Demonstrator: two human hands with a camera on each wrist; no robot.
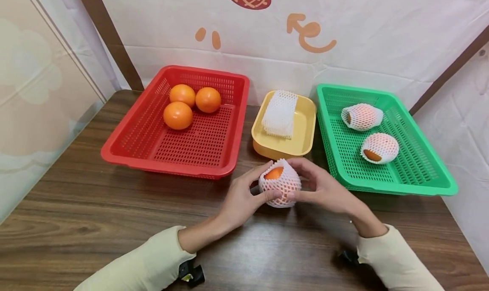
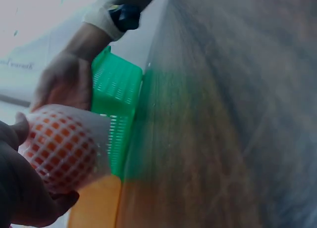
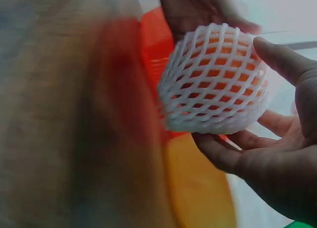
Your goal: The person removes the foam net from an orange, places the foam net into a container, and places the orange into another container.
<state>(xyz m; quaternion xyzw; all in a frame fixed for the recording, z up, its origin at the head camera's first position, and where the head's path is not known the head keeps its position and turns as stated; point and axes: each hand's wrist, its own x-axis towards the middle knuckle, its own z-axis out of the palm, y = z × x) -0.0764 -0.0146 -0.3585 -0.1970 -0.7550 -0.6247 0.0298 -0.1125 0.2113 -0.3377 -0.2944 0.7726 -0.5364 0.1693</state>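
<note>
Between both hands is an orange [image 1: 274, 173] inside a white foam net sleeve [image 1: 284, 189], with bare peel showing at the upper left of the net. My left hand [image 1: 244, 197] grips it from the left, thumb across the front. From the right, my right hand [image 1: 324, 185] holds it, its thumb on the near side and fingers behind. In the left wrist view the netted orange [image 2: 62, 149] sits between the two hands. The right wrist view shows the net [image 3: 215, 82] covering most of the fruit, with fingers beneath it.
A red basket [image 1: 191, 165] holds three bare oranges [image 1: 178, 115]. Behind the hands stands a yellow tray [image 1: 303, 125] with a stack of white foam nets [image 1: 280, 114]. The green basket [image 1: 412, 187] at right contains two netted oranges [image 1: 380, 148]. All stand on a wooden table [image 1: 114, 214].
</note>
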